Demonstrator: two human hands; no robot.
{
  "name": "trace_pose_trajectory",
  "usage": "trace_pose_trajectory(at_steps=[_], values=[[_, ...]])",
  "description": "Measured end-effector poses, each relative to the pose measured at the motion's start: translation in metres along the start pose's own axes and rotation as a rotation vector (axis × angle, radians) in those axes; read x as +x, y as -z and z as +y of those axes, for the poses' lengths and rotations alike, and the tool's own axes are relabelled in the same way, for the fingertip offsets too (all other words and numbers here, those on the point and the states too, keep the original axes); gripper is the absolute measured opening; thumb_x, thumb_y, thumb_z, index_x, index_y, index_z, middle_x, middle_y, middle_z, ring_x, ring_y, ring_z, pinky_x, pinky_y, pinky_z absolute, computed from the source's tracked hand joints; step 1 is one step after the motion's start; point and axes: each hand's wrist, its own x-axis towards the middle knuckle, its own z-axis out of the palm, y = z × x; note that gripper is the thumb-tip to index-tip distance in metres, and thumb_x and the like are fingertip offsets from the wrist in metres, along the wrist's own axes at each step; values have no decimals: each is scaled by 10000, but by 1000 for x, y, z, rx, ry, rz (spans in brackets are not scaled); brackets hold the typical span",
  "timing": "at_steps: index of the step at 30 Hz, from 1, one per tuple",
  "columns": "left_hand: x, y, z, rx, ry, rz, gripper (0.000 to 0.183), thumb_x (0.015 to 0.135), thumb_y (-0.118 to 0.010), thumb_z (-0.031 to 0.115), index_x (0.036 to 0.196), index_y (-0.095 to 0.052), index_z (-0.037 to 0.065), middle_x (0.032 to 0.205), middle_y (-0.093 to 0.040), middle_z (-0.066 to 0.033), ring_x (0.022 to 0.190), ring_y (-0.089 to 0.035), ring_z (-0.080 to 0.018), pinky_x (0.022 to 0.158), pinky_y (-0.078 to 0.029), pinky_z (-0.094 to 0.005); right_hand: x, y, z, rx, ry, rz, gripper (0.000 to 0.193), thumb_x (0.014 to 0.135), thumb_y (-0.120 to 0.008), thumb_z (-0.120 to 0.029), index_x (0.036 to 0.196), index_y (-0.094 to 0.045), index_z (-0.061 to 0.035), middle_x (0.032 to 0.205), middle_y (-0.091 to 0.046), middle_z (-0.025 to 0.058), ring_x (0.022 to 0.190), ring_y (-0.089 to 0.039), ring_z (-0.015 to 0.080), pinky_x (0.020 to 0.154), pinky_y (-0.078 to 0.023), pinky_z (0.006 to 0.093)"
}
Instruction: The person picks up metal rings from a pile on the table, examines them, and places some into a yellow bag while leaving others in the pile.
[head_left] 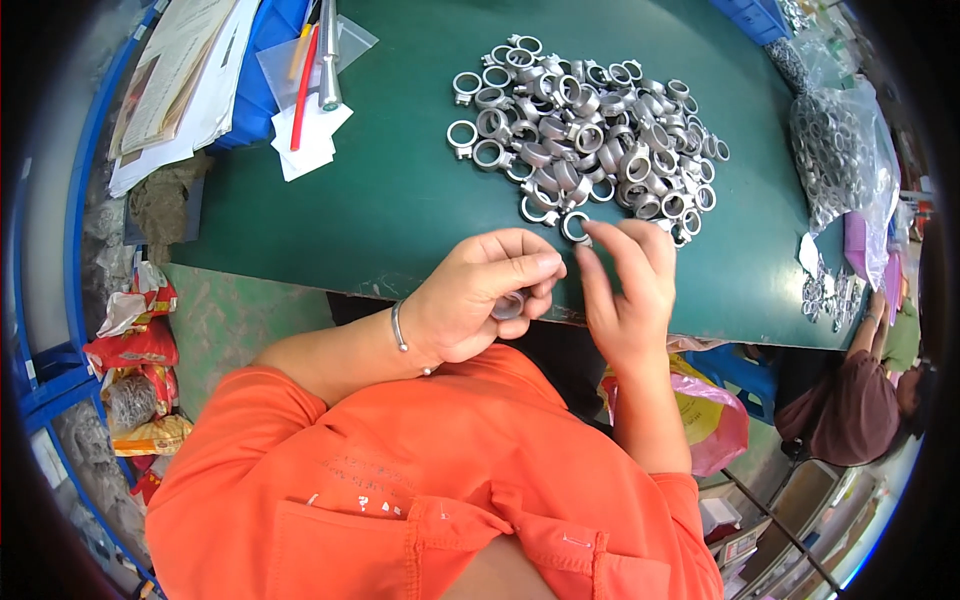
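Note:
A small grey metal ring (508, 304) sits in the curled fingers of my left hand (480, 290), whose thumb and forefinger are pressed together at the tips. My right hand (638, 290) has its thumb and forefinger closed at the lug side of another metal ring (575, 228), at the near edge of the pile. This heap of similar metal rings (560, 130), each with a small lug, spreads over the green table (390, 190) beyond both hands. Whether the right-hand ring is lifted off the table, I cannot tell.
Papers (185, 80), a blue tray (262, 75), a red pen (304, 90) and a metal rod (329, 60) lie at the far left. Clear bags of metal parts (835, 150) stand along the right edge. Another person (850, 410) sits at the right.

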Motion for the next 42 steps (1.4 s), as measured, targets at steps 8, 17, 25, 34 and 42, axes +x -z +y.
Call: trace_pose_trajectory(at_steps=[8, 17, 25, 34, 42], values=[[-4, -4, 2, 307, -177, 106, 101, 883, -561, 112, 928, -567, 21, 725, -508, -6, 594, -456, -55, 420, -323, -166, -13, 1, 1, 590, -319, -118, 87, 778, -627, 9, 844, -577, -17, 790, -552, 53, 672, -504, 130, 590, -413, 231], [-1, -12, 3, 423, -168, 146, 105, 844, -609, 80, 914, -593, 4, 777, -558, -19, 611, -473, -58, 446, -340, -174, -14, 4, -6, 550, -113, -158, 95, 795, -578, 41, 878, -577, -4, 814, -587, 82, 710, -554, 176, 648, -448, 273], [6, -1, -5, 982, -760, -9, 94, 780, -634, -37, 859, -624, 13, 862, -583, -52, 772, -562, -127, 710, -450, -236, -19, 0, -15, 1132, -435, -31, 341, 813, -580, 66, 1108, -420, -2, 1012, -583, 157, 930, -587, 201, 810, -490, 300], [2, -6, 0, 919, -691, -3, 89, 808, -612, -13, 895, -630, -8, 892, -609, -80, 833, -580, -134, 740, -459, -246, -20, -3, -10, 1139, -323, 43, 446, 760, -618, 109, 1119, -384, -13, 1082, -554, 201, 968, -584, 232, 828, -492, 322], [1, -7, -4, 847, -608, 3, 92, 836, -597, 21, 912, -628, -20, 858, -595, -50, 746, -539, -93, 650, -424, -211, -25, -2, -5, 921, -321, -78, 337, 814, -595, 41, 1145, -534, 37, 961, -582, 102, 853, -568, 138, 725, -483, 244]])
